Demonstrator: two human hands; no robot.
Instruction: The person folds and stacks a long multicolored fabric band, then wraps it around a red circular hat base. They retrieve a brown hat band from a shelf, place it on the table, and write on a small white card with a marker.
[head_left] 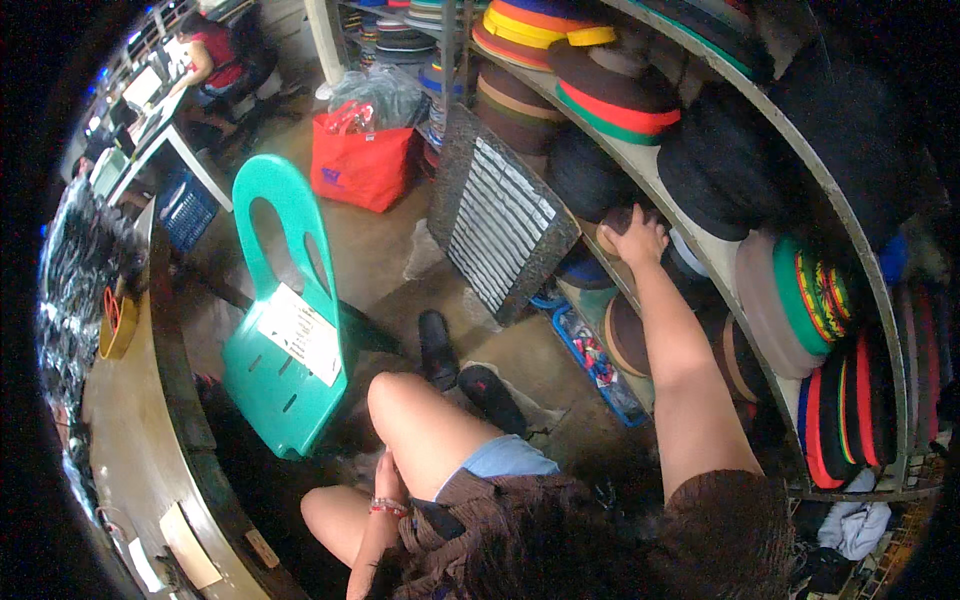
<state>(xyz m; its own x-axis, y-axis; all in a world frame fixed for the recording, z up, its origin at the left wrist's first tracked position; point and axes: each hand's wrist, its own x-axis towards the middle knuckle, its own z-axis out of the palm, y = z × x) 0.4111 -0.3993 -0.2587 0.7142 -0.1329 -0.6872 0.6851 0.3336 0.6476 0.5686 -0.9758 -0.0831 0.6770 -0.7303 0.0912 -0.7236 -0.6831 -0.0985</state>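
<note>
My right hand [637, 240] reaches into the shelf rack on the right, its thumb and fingers closed around a small dark brown roll of webbing [621, 216]. A round black bundle [592, 172] sits just beyond that hand. Nearer me on the lower shelf stands a brown and tan roll [626, 335]. Between my bent legs, my left hand [389, 482] rests against the thigh, with bracelets at the wrist. Its fingers are mostly hidden by the leg.
A green plastic chair [275, 375] carries a printed sheet [300, 333]. Beyond stand a red bag [362, 165] and a leaning board with pale strips [500, 225]. A blue tray [590, 365] lies below the rack. A wooden table [130, 430] curves along the left; another person [213, 55] sits far left.
</note>
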